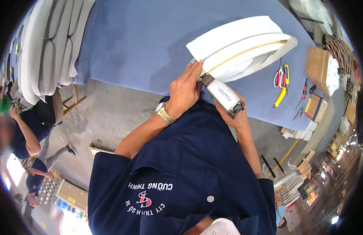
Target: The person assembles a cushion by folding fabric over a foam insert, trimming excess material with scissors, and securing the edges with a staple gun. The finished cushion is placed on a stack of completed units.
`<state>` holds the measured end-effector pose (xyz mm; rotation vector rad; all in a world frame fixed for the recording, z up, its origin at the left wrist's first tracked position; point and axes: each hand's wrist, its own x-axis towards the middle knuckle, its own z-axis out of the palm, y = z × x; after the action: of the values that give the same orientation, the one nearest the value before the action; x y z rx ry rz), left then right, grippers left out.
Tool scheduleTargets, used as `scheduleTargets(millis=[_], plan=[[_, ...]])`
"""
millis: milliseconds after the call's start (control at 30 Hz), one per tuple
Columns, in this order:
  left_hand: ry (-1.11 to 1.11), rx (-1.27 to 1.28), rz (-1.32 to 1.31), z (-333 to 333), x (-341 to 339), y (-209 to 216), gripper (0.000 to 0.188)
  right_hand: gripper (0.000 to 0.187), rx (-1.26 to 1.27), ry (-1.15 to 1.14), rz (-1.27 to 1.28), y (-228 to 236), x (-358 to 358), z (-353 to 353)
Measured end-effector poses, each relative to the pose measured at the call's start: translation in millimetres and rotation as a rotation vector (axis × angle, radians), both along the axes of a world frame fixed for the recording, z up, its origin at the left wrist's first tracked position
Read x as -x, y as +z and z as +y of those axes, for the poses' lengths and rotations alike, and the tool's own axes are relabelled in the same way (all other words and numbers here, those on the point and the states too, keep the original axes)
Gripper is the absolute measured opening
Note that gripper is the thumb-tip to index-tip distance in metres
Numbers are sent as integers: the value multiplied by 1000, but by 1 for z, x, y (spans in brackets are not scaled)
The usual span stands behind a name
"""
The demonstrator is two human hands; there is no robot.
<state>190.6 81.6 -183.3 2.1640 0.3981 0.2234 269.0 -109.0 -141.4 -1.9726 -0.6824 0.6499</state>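
A curved white upholstered panel [236, 38] lies on the blue-covered table, tilted so that its hollow underside and a thin wooden edge show. My left hand [184, 89], with a metal watch on the wrist, grips the near left end of the panel, the fingers pressed along its white cloth. In my right hand [233, 112] is a silver staple gun [224, 95], its nose close against that same end, near my left fingers. Most of my right fingers are hidden behind the tool's body. Whether the nose touches the cloth I cannot tell.
Red-handled scissors [279, 79], a yellow cutter [280, 98] and other hand tools lie on the table's right. Beyond them stands a cardboard box [317, 64]. Stacked grey cushions [34, 51] fill the far left. Other people [30, 133] work at left.
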Motion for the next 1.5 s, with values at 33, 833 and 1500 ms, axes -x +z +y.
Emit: scheduleTargets(millis=[33,833,1500], plan=[[1,12,20,0,-1,2,77,35,24,43,-22,3,-2,1],[148,123,16,-24,8,-13,106,27,97,-81,-219,3,27,-46],[510,138,38,-121,40,-60,83,50,-6,-641,168,-126,-212,-217]])
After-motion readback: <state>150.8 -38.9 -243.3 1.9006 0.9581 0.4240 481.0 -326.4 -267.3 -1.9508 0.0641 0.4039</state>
